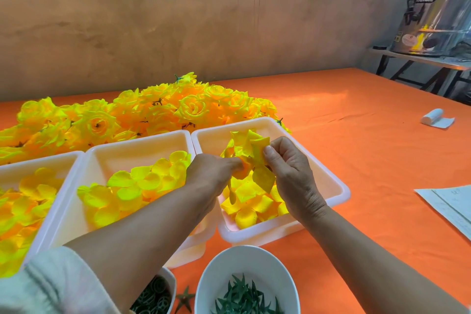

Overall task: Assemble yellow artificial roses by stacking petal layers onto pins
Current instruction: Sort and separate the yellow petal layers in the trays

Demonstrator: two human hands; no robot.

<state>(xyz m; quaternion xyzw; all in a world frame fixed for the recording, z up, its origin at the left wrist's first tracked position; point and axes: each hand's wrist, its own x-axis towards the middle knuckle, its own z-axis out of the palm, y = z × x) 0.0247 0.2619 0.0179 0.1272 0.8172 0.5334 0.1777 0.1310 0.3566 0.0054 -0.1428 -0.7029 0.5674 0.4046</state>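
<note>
Above the right white tray (328, 176) both hands work on one yellow petal layer (251, 146). My left hand (214, 173) pinches the layer's lower middle, and my right hand (290, 171) pinches its right edge between thumb and fingers. Any pin in the cluster is hidden. Loose yellow petals (251, 205) fill the bottom of that tray. Finished yellow roses (142, 112) lie heaped at the back of the orange table.
Two more white trays (119, 153) with yellow petals stand to the left. A white bowl (221, 262) of green leaf pieces and a smaller bowl (170, 275) of green rings sit near me. A green star calyx (185, 299) lies between them. Papers (451, 206) and a white roll (435, 118) lie right.
</note>
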